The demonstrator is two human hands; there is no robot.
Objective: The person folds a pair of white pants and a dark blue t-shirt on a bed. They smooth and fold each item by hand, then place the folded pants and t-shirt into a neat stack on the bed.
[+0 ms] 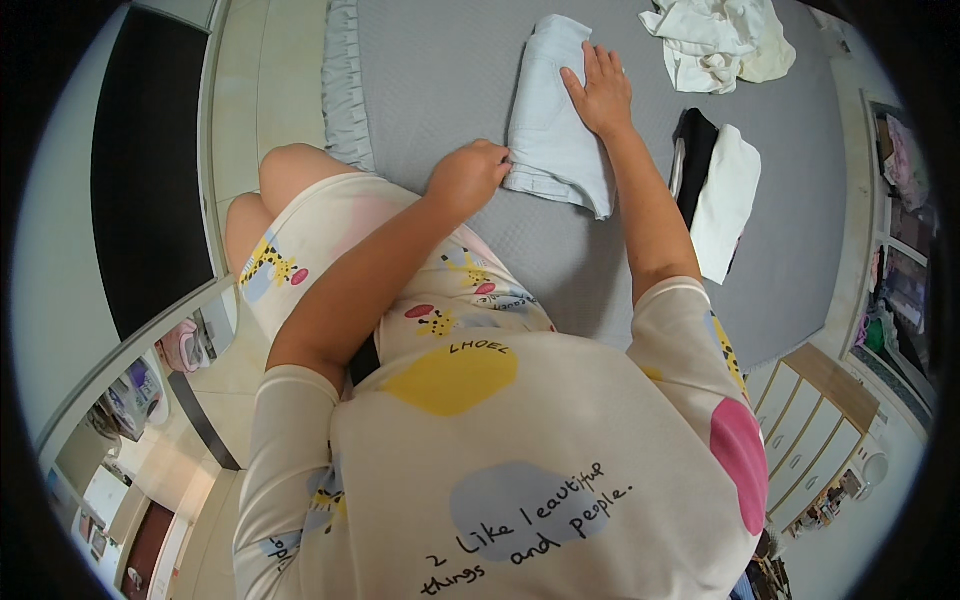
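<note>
A pair of pale blue jeans (pixel 548 120) lies folded on the grey bedspread in front of me, with seams and a stitched band along the near end. My left hand (pixel 468 178) is closed at the near left corner, its fingertips pinching the edge of the cloth. Farther off, my right hand (pixel 602 93) lies flat along the right side of the jeans, fingers stretched out and pressing on the fabric. The inner layers of the fold are hidden.
The grey quilted bedspread (pixel 440 90) has a ruffled left edge. To the right lie folded black (pixel 697 165) and white clothes (pixel 727 205). Beyond them is a crumpled heap of white clothes (pixel 710 40). A drawer cabinet (pixel 815 430) stands at the lower right.
</note>
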